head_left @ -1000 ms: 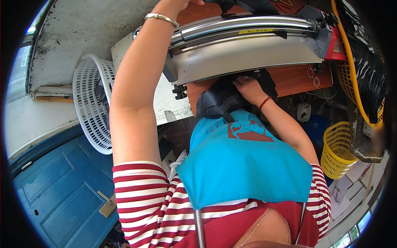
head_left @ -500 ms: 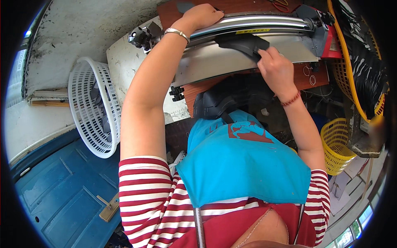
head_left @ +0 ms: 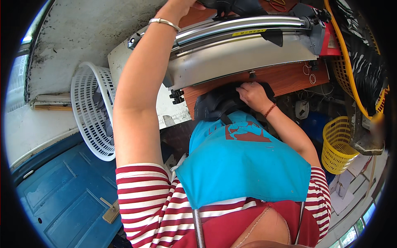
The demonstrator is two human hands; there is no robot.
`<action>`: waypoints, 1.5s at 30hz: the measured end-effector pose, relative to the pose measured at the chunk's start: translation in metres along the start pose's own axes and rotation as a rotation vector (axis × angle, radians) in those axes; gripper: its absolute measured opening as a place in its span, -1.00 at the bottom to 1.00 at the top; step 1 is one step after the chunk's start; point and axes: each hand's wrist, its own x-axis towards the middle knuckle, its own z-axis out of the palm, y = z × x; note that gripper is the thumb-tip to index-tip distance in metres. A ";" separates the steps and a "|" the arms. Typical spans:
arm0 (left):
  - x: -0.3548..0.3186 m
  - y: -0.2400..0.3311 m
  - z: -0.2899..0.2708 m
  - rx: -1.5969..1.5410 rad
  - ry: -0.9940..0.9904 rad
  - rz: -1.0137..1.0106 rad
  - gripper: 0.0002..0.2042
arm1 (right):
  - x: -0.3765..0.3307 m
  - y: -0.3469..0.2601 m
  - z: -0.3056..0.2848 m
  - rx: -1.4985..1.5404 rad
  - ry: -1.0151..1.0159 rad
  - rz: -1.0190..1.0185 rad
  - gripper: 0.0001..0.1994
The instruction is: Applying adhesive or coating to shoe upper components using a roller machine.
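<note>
My right hand (head_left: 255,96) is down on a pile of dark, flexible cut pieces (head_left: 215,101) on my lap, above the blue apron (head_left: 248,165). Its fingers are bent and pressed together at the edge of the top piece. My left hand (head_left: 184,5) reaches over the far side of a roller machine (head_left: 244,51) at the top edge, beside more black pieces (head_left: 235,5). The frame cuts off most of its fingers. One black piece (head_left: 273,38) sticks out from under the machine's metal rollers, right of the middle, over the silver plate.
A white basket (head_left: 93,111) holding grey pieces stands at the left. On the right are a large yellow basket (head_left: 339,62) of black strips and a smaller yellow basket (head_left: 337,144). Red-handled scissors (head_left: 278,5) lie behind the machine. A blue door (head_left: 66,186) is at lower left.
My right hand has let go of the black piece at the rollers and come down to the pile on my lap. That piece now sits farther right. My left hand has moved up past the rollers.
</note>
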 end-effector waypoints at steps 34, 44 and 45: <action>-0.005 0.025 -0.027 -0.099 0.041 0.043 -0.51 | 0.011 -0.036 -0.123 0.119 0.252 -0.076 -0.72; 0.031 -0.104 0.018 0.960 -0.415 0.458 -0.68 | 0.065 0.011 -0.129 -0.313 0.296 0.036 -0.80; 0.034 -0.100 0.030 0.930 -0.431 0.331 -0.68 | 0.063 0.012 -0.123 -0.313 0.286 0.048 -0.80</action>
